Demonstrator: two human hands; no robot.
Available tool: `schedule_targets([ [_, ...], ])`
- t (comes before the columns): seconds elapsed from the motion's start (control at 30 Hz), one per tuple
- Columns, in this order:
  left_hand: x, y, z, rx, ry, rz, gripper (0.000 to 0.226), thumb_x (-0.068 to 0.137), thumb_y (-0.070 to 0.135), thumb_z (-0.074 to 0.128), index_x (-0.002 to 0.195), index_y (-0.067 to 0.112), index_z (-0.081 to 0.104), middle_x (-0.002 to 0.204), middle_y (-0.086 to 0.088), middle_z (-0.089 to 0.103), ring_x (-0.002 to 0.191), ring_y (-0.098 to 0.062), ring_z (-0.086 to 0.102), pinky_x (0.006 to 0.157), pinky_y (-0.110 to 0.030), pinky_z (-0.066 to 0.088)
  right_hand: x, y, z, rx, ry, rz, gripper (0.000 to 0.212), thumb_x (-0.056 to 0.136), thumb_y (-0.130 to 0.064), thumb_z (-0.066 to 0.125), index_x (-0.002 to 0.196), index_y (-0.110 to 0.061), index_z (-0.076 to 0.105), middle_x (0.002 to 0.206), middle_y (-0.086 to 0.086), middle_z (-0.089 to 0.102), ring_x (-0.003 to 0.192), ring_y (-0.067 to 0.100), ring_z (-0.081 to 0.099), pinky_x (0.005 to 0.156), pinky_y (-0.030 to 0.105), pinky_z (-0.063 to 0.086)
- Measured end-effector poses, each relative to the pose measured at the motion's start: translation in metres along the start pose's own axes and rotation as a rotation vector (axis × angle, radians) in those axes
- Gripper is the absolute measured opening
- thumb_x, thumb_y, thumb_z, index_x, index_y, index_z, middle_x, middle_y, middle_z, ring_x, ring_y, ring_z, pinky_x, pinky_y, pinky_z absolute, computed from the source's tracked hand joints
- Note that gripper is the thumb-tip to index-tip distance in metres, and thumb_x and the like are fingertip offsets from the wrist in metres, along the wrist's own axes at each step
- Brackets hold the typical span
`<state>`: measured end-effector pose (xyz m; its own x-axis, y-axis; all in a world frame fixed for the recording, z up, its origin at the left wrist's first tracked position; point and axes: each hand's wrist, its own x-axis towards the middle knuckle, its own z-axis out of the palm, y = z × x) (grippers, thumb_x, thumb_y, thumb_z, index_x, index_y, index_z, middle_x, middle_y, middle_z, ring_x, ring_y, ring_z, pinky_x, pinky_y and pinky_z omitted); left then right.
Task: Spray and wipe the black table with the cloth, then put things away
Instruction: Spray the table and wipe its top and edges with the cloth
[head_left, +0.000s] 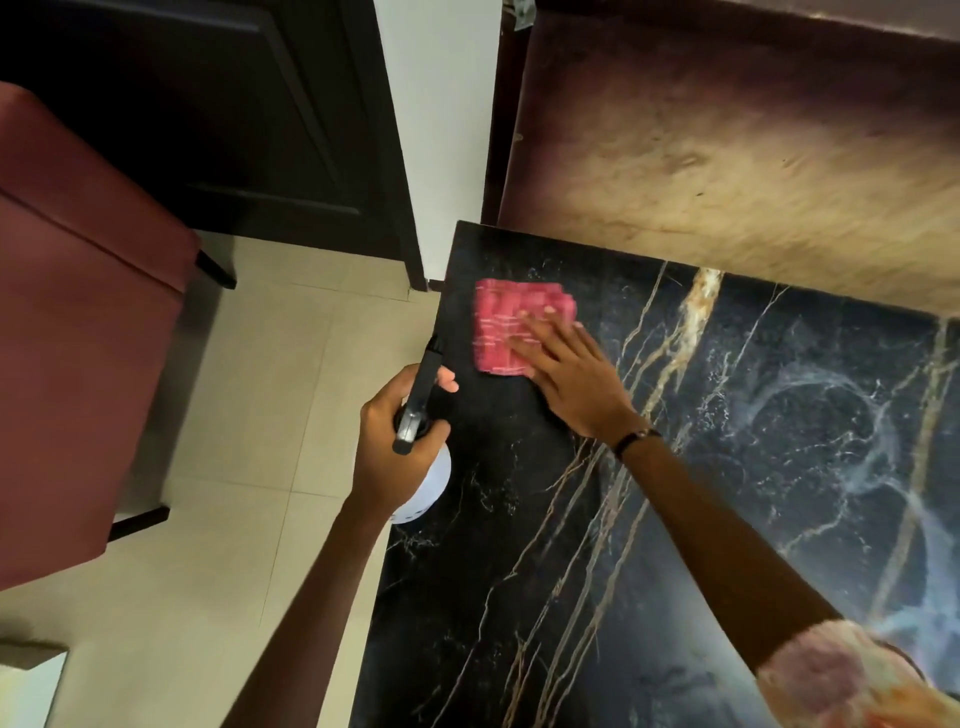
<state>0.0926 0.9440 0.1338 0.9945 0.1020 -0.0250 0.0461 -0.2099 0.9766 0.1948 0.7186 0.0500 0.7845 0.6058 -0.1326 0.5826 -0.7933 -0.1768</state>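
The black table (727, 493) with gold and white veins fills the right half of the view. A folded pink cloth (504, 322) lies near its far left corner. My right hand (571, 379) presses flat on the cloth's near right part, fingers spread. My left hand (400, 441) is wrapped around a white spray bottle (431, 483) with a black trigger head, held at the table's left edge with the nozzle pointing away from me.
A dark red upholstered chair (78, 338) stands on the pale tiled floor (270, 415) to the left. A dark door (208, 114) and a white wall strip lie beyond. A brown marbled wall panel (727, 156) backs the table.
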Motion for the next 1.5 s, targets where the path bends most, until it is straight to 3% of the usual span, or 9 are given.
schedule_targets([
  [0.13, -0.005, -0.005, -0.006, 0.001, 0.022, -0.003, 0.032, 0.074, 0.021, 0.056, 0.1, 0.041, 0.058, 0.094, 0.023, 0.065, 0.066, -0.004, 0.062, 0.068, -0.021, 0.048, 0.001, 0.044, -0.014, 0.036, 0.011, 0.309, 0.055, 0.096, -0.047, 0.011, 0.149, -0.031, 0.013, 0.159, 0.004, 0.011, 0.147, 0.031, 0.003, 0.119, 0.051, 0.01],
  [0.27, -0.011, -0.007, -0.006, 0.022, -0.059, 0.034, 0.03, 0.076, 0.002, 0.058, 0.105, 0.01, 0.06, 0.076, 0.026, 0.064, 0.059, -0.003, 0.058, 0.065, -0.01, 0.044, 0.054, 0.026, -0.016, 0.106, 0.038, 0.467, 0.054, 0.1, -0.038, 0.026, 0.151, -0.024, 0.018, 0.16, 0.009, 0.009, 0.146, 0.039, -0.003, 0.117, 0.049, -0.003],
  [0.37, -0.01, -0.006, -0.005, 0.047, -0.079, 0.026, 0.032, 0.076, -0.001, 0.056, 0.106, 0.007, 0.059, 0.073, 0.026, 0.062, 0.054, -0.004, 0.054, 0.062, -0.011, 0.044, 0.071, 0.0, -0.008, 0.13, 0.057, 0.412, 0.052, 0.102, -0.026, 0.034, 0.151, -0.025, 0.019, 0.16, 0.008, 0.009, 0.146, 0.038, -0.004, 0.119, 0.05, 0.001],
  [0.57, -0.01, 0.002, -0.006, 0.036, -0.047, 0.029, 0.039, 0.073, 0.013, 0.057, 0.099, 0.042, 0.057, 0.096, 0.012, 0.066, 0.05, -0.004, 0.053, 0.056, -0.017, 0.046, -0.015, 0.005, 0.004, -0.004, 0.037, 0.076, 0.05, 0.1, -0.033, 0.03, 0.15, -0.03, 0.021, 0.158, 0.003, 0.023, 0.146, 0.03, 0.013, 0.119, 0.042, 0.013],
  [0.73, -0.013, 0.006, 0.006, 0.045, -0.077, -0.008, 0.025, 0.071, 0.003, 0.056, 0.094, 0.011, 0.059, 0.091, 0.005, 0.064, 0.048, -0.001, 0.048, 0.055, -0.015, 0.042, -0.068, 0.087, -0.008, 0.035, 0.052, 0.281, 0.051, 0.099, -0.039, 0.024, 0.148, -0.031, 0.015, 0.158, 0.003, 0.018, 0.146, 0.03, 0.009, 0.117, 0.05, 0.017],
  [0.9, -0.029, 0.015, 0.025, 0.071, -0.044, -0.064, 0.028, 0.071, -0.004, 0.053, 0.095, 0.008, 0.06, 0.073, 0.019, 0.062, 0.051, -0.001, 0.052, 0.057, -0.012, 0.043, -0.011, 0.105, -0.019, 0.147, 0.099, 0.494, 0.05, 0.1, -0.029, 0.038, 0.149, -0.026, 0.026, 0.159, 0.008, 0.016, 0.146, 0.039, 0.005, 0.117, 0.056, 0.015],
  [1.13, -0.041, 0.024, 0.063, 0.054, -0.032, -0.102, 0.027, 0.074, 0.003, 0.054, 0.099, -0.002, 0.059, 0.064, 0.022, 0.061, 0.053, -0.002, 0.054, 0.06, -0.01, 0.042, -0.035, 0.07, -0.001, 0.05, 0.083, 0.125, 0.045, 0.101, -0.034, 0.032, 0.145, -0.027, 0.036, 0.155, 0.004, 0.029, 0.145, 0.032, 0.017, 0.118, 0.044, 0.019],
  [1.37, -0.039, 0.035, 0.089, 0.05, -0.047, -0.093, 0.036, 0.07, 0.026, 0.054, 0.099, 0.006, 0.061, 0.067, 0.021, 0.063, 0.059, 0.001, 0.059, 0.064, -0.006, 0.042, -0.125, 0.156, -0.012, 0.017, 0.065, 0.239, 0.048, 0.101, -0.041, 0.024, 0.148, -0.03, 0.02, 0.157, 0.002, 0.021, 0.147, 0.026, 0.011, 0.119, 0.042, 0.019],
  [1.5, -0.039, 0.043, 0.101, 0.1, -0.024, -0.115, 0.047, 0.074, 0.006, 0.056, 0.091, 0.049, 0.063, 0.07, 0.028, 0.064, 0.068, 0.007, 0.061, 0.069, -0.004, 0.046, -0.081, 0.174, -0.024, 0.135, 0.069, 0.466, 0.049, 0.102, -0.042, 0.026, 0.149, -0.028, 0.025, 0.159, 0.004, 0.016, 0.147, 0.031, 0.004, 0.118, 0.05, 0.019],
])
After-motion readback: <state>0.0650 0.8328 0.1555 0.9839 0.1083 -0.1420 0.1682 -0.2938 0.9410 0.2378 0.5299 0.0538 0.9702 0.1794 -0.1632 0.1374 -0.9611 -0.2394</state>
